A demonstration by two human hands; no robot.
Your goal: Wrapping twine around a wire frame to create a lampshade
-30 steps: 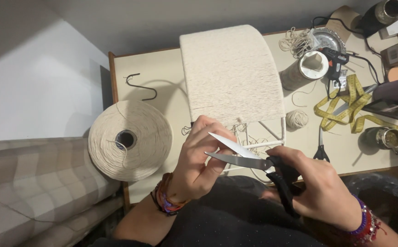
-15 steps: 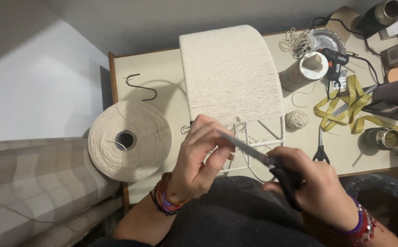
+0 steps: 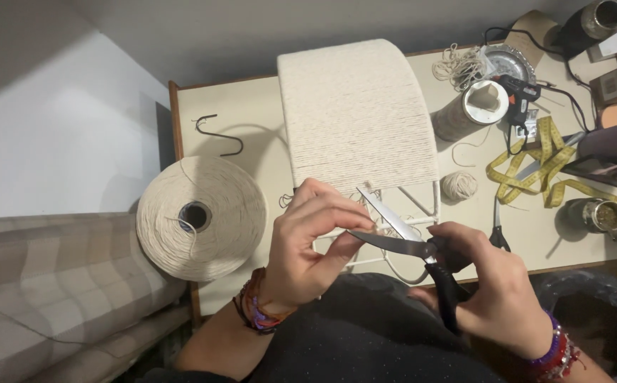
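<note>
My right hand (image 3: pixel 493 291) grips black-handled scissors (image 3: pixel 400 237), whose blades stand apart near my left fingertips. My left hand (image 3: pixel 315 245) pinches a thin cream cord just below a tall wire frame wrapped in cream cord (image 3: pixel 356 113). The bare white wire end of the frame (image 3: pixel 422 202) shows behind the blades. The cord between my fingers is mostly hidden. Both wrists wear beaded bracelets.
A large cream cord spool (image 3: pixel 202 216) sits at the table's left edge, a metal S-hook (image 3: pixel 216 131) behind it. To the right lie a small cord ball (image 3: pixel 459 186), a cord cone (image 3: pixel 473 110), a glue gun (image 3: pixel 520 96), a yellow tape measure (image 3: pixel 542 167), second scissors (image 3: pixel 498 230) and metal cans (image 3: pixel 591 213).
The scissors were open, closed half a second ago, and now stand open again. My left hand has stayed at the frame's lower edge.
</note>
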